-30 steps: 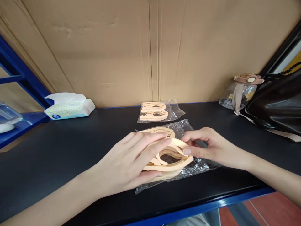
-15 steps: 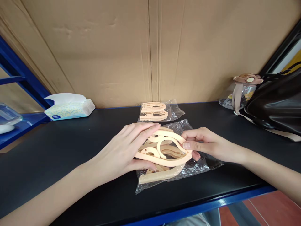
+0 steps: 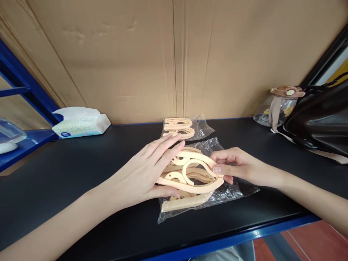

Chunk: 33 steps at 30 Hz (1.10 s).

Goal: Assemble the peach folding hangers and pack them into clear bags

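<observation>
A cream plastic folding hanger (image 3: 198,189) lies half folded over a clear plastic bag (image 3: 233,195) that has more cream hanger pieces inside. My right hand (image 3: 239,165) pinches the hanger's right end between thumb and fingers. Over its left end stretches my left hand (image 3: 152,168), fingers extended and apart. The left thumb lies along the lower arm near the bag, and the palm hides the left tips of the hanger. Behind sits a second clear bag (image 3: 202,127) holding several folded cream hangers.
A tissue pack (image 3: 81,125) stands at the back left beside a blue metal frame (image 3: 16,90). To the right are a clear bottle (image 3: 282,105) with a strap and a black bag (image 3: 323,123). Cardboard (image 3: 122,65) walls the back of the black table (image 3: 81,166).
My left fingers have lifted and spread away from the hanger's upper arm, reaching toward the rear bag. My right hand keeps its pinch, and the hanger has hardly moved.
</observation>
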{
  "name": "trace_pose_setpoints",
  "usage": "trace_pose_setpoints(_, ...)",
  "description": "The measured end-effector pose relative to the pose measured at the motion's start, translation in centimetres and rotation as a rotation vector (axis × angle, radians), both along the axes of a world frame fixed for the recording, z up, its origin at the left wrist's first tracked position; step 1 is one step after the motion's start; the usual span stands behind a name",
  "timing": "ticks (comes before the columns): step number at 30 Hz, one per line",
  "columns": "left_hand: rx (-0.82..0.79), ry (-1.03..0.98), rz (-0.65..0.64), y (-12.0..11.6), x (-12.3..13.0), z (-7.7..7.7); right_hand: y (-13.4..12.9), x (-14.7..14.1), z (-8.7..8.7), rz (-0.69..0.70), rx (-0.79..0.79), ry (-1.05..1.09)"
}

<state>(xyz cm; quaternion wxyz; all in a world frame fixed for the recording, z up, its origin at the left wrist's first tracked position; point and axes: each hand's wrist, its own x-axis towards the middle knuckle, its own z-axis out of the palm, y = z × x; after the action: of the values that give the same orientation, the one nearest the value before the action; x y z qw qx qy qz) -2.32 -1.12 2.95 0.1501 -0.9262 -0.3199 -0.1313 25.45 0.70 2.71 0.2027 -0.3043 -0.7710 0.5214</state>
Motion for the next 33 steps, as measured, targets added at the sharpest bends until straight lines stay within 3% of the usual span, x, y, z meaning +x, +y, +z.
trace_pose_setpoints(6,0.017,0.002,-0.044,0.1,0.0,0.2,0.0,0.0,0.0,-0.004,-0.025,0.015)
trace_pose_setpoints(15,0.193,-0.019,-0.14,-0.3,-0.2,1.2,-0.2,0.0,0.2,0.008,0.021,0.028)
trace_pose_setpoints(18,0.201,-0.067,-0.121,-0.6,0.0,1.4,-0.4,0.1,0.3,-0.024,0.226,-0.019)
trace_pose_setpoints(23,0.151,-0.198,-0.044,-1.1,0.8,1.1,-1.2,-0.3,0.1,-0.119,0.854,-0.09)
trace_pose_setpoints(26,0.104,-0.237,-0.021,-1.6,1.5,0.8,-1.7,-0.5,-0.2,-0.12,1.133,-0.183)
trace_pose_setpoints(29,0.084,-0.262,-0.029,-2.0,2.2,0.7,-2.2,-0.8,-0.3,-0.098,1.248,-0.221)
trace_pose_setpoints(33,0.02,-0.243,0.016,-2.1,2.5,0.7,-2.3,-1.2,-0.2,-0.126,1.185,-0.218)
